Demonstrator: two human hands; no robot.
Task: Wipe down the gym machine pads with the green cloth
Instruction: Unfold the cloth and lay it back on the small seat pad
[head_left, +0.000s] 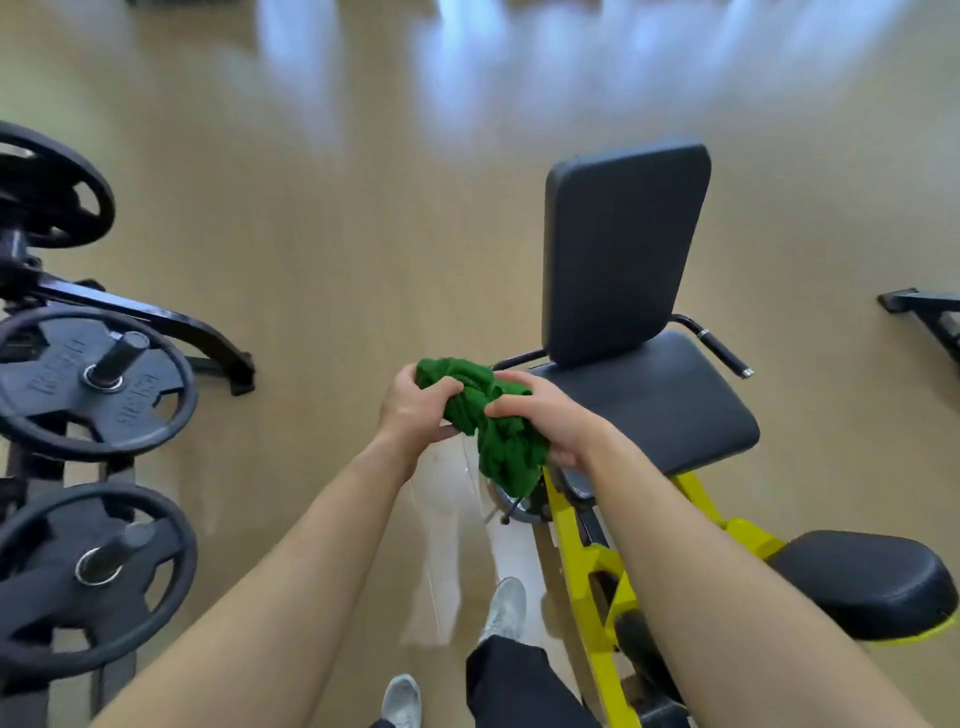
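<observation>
"Gripping what, those hands?"
"The green cloth (493, 426), bunched — left hand (415, 410) and right hand (550, 415) both curl fingers round it, close together, arms stretched forward. It hangs in the air just beside the seat pad's (660, 405) left edge."

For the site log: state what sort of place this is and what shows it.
Most likely a gym. Black weight plates sit on pegs at the left; a yellow-framed machine with a padded seat and backrest stands at the right, on a smooth tan floor.
</observation>
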